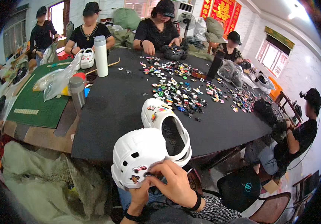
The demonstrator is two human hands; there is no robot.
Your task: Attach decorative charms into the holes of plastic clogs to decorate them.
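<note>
A white clog [140, 143] is tilted up in front of me, its holed toe toward my hands. My left hand [139, 195] is closed on the clog's lower edge. Two small charms, a red-and-black one [140, 168] and a brown figure [134, 179], sit in its holes. Beside them my right hand [176, 183] pinches a small dark shoe charm [148, 174] against the clog; the fingertips partly hide it. Just beyond stands the other white clog [153, 110] on the black table [104, 115], with several colourful charms on its toe.
Loose charms [175, 89] lie scattered across the table. A white bottle [101, 56] and a grey flask [77, 93] stand left, near a green cutting mat [37, 106]. Co-workers sit around the far side; one person [298, 138] is at right. A black chair [238, 188] stands beside me.
</note>
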